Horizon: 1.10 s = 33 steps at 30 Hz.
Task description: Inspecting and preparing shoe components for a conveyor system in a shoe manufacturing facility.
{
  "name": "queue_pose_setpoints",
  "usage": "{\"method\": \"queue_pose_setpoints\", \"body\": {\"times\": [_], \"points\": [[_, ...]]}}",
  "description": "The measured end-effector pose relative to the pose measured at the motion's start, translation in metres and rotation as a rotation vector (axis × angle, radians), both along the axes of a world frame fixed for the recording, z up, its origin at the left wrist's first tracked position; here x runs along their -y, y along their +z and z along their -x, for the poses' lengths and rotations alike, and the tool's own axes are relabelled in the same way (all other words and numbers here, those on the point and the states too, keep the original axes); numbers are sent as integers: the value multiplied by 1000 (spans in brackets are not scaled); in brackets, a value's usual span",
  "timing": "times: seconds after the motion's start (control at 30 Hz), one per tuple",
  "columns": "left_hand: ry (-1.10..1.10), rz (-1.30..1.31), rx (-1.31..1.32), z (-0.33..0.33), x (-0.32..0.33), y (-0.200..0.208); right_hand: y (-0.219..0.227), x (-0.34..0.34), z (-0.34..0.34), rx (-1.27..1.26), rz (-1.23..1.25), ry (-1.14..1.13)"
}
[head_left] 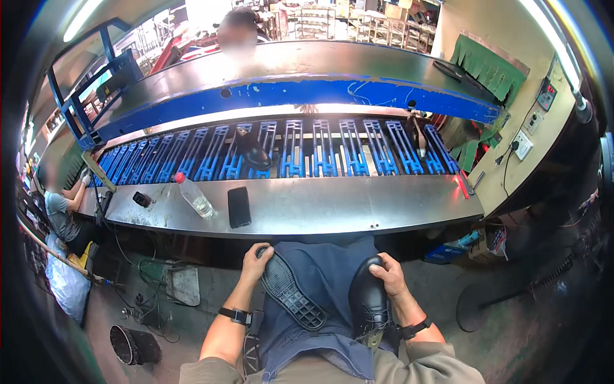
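Observation:
My left hand [257, 259] is closed on the toe end of a black shoe sole [291, 288], whose heel half is a grid of open cells. The sole lies slanted over the dark blue apron [332, 262] on my lap. My right hand [389, 275] grips a black lace-up shoe [369, 297] near its toe, thumb on top. This shoe rests upright on my right thigh, toe pointing away from me and laces nearer my body. Sole and shoe are apart. Some fingers of both hands are hidden behind what they hold.
Ahead runs a steel bench [294, 201] bearing a black phone [239, 207] and a clear bottle [195, 197]. Beyond it, a blue-slatted conveyor [320, 147] carries another black shoe [253, 150]. A bucket [134, 345] stands on the floor left. Another person [61, 205] works at far left.

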<state>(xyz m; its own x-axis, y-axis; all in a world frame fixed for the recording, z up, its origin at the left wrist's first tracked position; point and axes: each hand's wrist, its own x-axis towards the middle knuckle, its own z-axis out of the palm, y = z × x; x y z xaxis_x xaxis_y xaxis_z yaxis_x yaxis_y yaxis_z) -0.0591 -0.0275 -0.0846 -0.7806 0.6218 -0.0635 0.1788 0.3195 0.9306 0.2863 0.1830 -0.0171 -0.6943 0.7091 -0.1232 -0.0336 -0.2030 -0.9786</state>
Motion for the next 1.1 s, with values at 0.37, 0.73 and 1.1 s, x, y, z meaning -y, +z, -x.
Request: {"method": "queue_pose_setpoints", "body": {"times": [0.37, 0.73, 1.1], "points": [[-383, -713, 814, -51, -1, 90, -74, 51, -72, -39, 831, 191], [-365, -857, 1206, -103, -27, 134, 25, 44, -11, -158, 774, 363], [-585, -430, 438, -139, -37, 174, 52, 51, 1, -215, 282, 743]]}}
